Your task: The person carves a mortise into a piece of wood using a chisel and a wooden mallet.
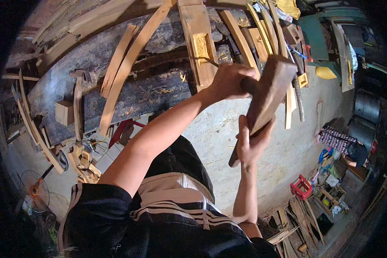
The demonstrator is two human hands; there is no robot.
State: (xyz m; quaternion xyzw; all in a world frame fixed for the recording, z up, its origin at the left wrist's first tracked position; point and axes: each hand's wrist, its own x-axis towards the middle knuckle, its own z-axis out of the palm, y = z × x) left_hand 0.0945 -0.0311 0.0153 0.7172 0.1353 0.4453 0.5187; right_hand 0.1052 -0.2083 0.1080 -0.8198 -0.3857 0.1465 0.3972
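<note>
My left hand [231, 81] is closed round a chisel, its thin dark blade [208, 61] pointing left into a rough pocket [201, 46] cut in a wooden board [194, 26]. The rounded dark butt of the chisel [249, 86] sticks out of my fist. In my right hand [256, 144] is a heavy wooden mallet [271, 92], fingers wrapped round its handle, which shows below the hand. The mallet's head is raised beside the chisel butt and overlaps it in view; whether they touch I cannot tell. Pale chips lie in the pocket.
The board lies across a dark, worn workbench [159, 92]. Long curved wood strips [133, 64] rest left of it, with a hammer [78, 103] and a wood block [64, 112]. More strips [241, 38] lie right. A fan [34, 191], a red crate [301, 187] and another person [346, 146] are farther off.
</note>
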